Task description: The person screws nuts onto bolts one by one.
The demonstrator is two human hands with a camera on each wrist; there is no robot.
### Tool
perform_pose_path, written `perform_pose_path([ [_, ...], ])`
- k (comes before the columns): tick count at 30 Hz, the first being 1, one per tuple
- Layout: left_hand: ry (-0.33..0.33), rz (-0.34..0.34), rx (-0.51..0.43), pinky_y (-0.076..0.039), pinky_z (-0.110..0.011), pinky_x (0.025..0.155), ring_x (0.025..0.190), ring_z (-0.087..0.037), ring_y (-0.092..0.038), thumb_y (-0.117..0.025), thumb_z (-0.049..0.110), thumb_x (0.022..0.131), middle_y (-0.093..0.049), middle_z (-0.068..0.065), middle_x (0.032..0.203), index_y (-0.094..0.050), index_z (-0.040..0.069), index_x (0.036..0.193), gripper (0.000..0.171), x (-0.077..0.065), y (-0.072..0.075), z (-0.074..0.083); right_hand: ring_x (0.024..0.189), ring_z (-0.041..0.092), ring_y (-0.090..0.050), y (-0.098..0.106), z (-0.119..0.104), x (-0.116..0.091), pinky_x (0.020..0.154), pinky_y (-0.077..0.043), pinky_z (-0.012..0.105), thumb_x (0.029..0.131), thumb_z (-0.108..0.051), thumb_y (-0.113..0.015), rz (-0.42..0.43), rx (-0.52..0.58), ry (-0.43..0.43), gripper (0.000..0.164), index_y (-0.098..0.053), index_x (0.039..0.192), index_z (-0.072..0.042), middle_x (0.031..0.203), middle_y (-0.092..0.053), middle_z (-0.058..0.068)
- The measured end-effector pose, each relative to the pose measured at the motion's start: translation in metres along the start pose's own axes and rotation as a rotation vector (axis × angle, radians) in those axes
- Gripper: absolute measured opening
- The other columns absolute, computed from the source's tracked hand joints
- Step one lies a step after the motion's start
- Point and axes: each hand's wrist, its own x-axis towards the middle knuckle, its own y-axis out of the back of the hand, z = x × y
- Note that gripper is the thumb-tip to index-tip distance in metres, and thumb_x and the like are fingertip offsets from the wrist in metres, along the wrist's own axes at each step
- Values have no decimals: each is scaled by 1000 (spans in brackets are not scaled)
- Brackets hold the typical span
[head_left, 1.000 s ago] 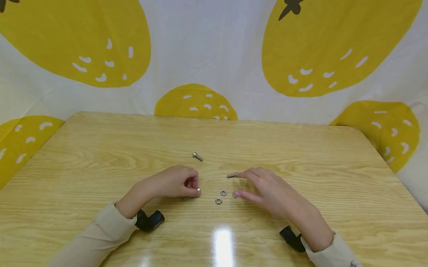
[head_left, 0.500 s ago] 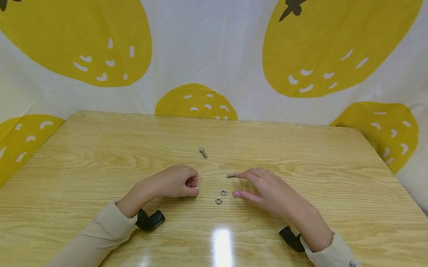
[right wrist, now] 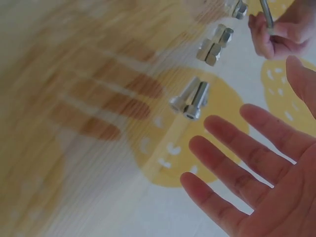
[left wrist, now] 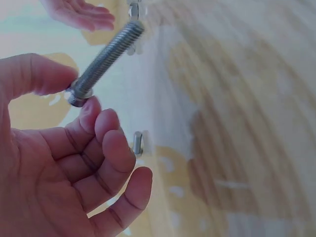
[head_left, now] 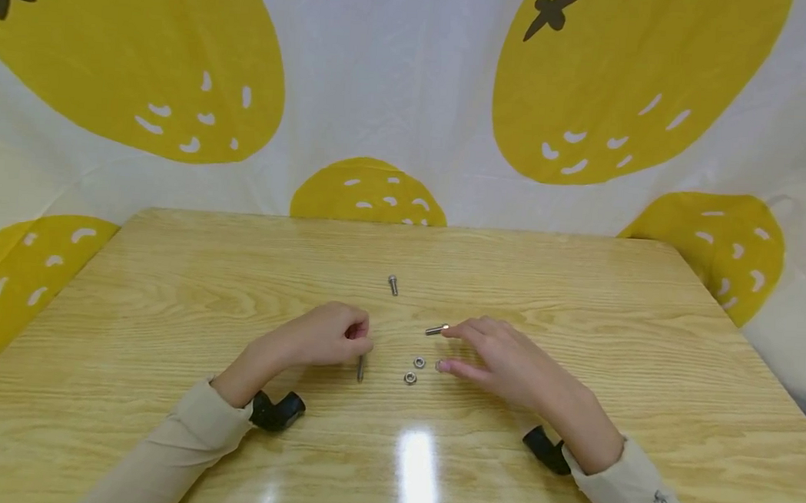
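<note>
My left hand (head_left: 318, 335) pinches a silver bolt (left wrist: 106, 59) by its head between thumb and index finger, the threaded shank sticking out. In the head view that bolt's shank (head_left: 360, 368) points toward the person, below the fingertips. Fingers spread and straight, my right hand (right wrist: 276, 173) holds nothing. Its index fingertip is close to a second bolt (head_left: 434, 329) lying on the table, and its thumb is beside a nut (head_left: 439, 366) that it partly covers. Whether they touch cannot be told. Two more nuts, a farther one (head_left: 419, 362) and a nearer one (head_left: 410, 378), lie between the hands.
A third bolt (head_left: 392, 285) lies beyond the hands on the glossy wood-grain table (head_left: 547, 276). Behind the table hangs a white cloth (head_left: 392, 89) with yellow fruit prints. Black wrist-worn pieces, left (head_left: 278, 412) and right (head_left: 546, 450), sit under both wrists.
The bolt in my left hand has swung so its shank shows below the fingers, and that hand has shifted slightly away from the person. The far bolt has rolled rightward and turned. My right hand stays put.
</note>
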Motion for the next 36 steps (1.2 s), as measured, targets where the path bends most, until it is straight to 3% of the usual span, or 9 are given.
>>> perform_pose_path([
  [6,11,38,-7,-34,-22,52,54,-9,-40,-46,19,87,-43,4,61,-50,14,70,19,0,3,2,116,27,-55,-2,-3,-1,100,-42,47,90,-51,-52,-14,19,-2,52,-57,125,-12,122,-61,5],
  [12,35,78,-91,-33,-23,52,52,-11,-37,-43,18,91,-39,3,59,-48,13,68,24,0,7,3,114,26,-55,-5,-12,2,98,-44,45,90,-39,-59,-44,28,17,43,-58,123,-11,120,-61,5],
  [18,108,89,-243,-31,-24,51,52,-14,-33,-42,18,94,-42,1,59,-54,5,71,29,-2,12,7,93,14,-61,-10,-27,11,83,-52,33,90,-23,-62,-77,42,85,28,-62,113,-8,104,-65,2],
  [22,164,70,-378,-36,-25,55,57,-14,-41,-41,18,94,-48,-1,63,-57,-2,77,31,-3,17,8,78,8,-57,-11,-37,18,71,-51,27,90,-18,-61,-108,58,58,22,-62,109,-7,91,-64,0],
  [27,189,19,-532,-44,-28,63,65,-14,-47,-39,19,98,-51,-2,69,-56,-5,84,32,-5,23,9,83,12,-60,-13,-45,27,73,-51,28,89,-11,-60,-152,64,16,17,-63,104,-5,98,-66,3],
  [36,140,-77,-701,-44,-23,64,63,-9,-44,-39,24,101,-47,1,70,-54,-7,99,34,-10,31,11,81,13,-59,-17,-60,39,71,-51,26,87,-17,-66,-237,29,-44,16,-64,97,-5,94,-65,3],
])
